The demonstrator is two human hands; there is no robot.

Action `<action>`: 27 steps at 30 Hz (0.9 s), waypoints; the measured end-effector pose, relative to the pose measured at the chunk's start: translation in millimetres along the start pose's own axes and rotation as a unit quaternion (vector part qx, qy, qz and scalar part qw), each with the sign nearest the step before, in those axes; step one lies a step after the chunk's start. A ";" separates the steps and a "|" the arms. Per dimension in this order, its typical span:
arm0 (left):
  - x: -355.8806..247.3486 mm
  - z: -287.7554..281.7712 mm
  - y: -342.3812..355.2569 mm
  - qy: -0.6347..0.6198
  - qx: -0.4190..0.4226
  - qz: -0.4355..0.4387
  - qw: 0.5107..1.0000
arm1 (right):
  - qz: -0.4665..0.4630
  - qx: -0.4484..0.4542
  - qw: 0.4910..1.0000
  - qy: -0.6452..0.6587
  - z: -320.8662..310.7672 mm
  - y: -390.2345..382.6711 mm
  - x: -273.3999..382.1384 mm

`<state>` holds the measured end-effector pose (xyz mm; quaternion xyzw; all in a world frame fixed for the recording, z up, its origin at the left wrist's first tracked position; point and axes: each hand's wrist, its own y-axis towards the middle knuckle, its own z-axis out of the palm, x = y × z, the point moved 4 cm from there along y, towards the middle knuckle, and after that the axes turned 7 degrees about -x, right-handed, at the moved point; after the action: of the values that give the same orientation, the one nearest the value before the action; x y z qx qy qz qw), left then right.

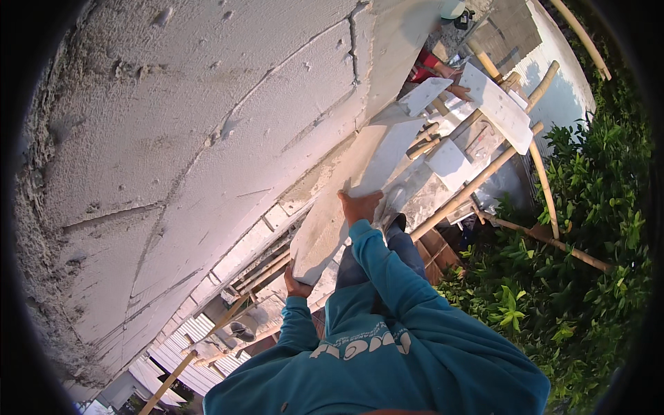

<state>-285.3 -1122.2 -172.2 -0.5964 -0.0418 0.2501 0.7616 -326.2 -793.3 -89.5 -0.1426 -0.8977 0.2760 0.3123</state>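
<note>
Handling of the pale concrete slab (323,238) appears midway: it lies just right of the rough grey block wall (207,104), not yet released, and how much is left cannot be told. Beside that wall, the left hand (297,282) curls its fingers around the slab's near end; the right hand (361,207), farther along, has partly closed fingers gripping its edge, some hidden.

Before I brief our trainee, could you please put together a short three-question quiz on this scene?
1. True or false: the wearer's left hand and right hand both touch the same pale slab.
2. What colour is the wearer's top? A) red B) teal C) white
3. Fill in: the green leaves are on the ____ side of the picture.

Key: 1 true; 2 B; 3 right
</note>
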 end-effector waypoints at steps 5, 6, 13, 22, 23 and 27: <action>5.9 25.9 11.9 -0.010 -0.001 -0.018 1.000 | 0.002 -0.010 0.999 -0.050 12.8 16.0 21.6; 5.6 26.0 14.6 -0.024 0.000 -0.028 0.999 | 0.003 -0.011 0.998 -0.057 14.0 17.8 23.0; 10.9 50.2 24.7 -0.002 0.006 -0.015 1.000 | -0.012 -0.031 0.996 -0.079 19.1 40.2 41.3; -2.0 82.4 51.4 -0.018 0.023 -0.017 0.999 | 0.015 -0.053 0.996 -0.072 17.4 68.1 76.7; -4.3 88.3 52.4 -0.026 -0.005 -0.016 1.000 | 0.027 -0.056 0.996 -0.071 17.8 76.1 77.8; -24.2 155.9 30.1 -0.007 -0.055 -0.028 0.998 | 0.035 -0.110 0.992 -0.058 19.8 106.1 92.9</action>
<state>-372.8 -989.4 -150.0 -0.6343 -0.0778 0.2300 0.7340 -401.0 -675.9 -119.6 -0.1907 -0.9336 0.1944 0.2329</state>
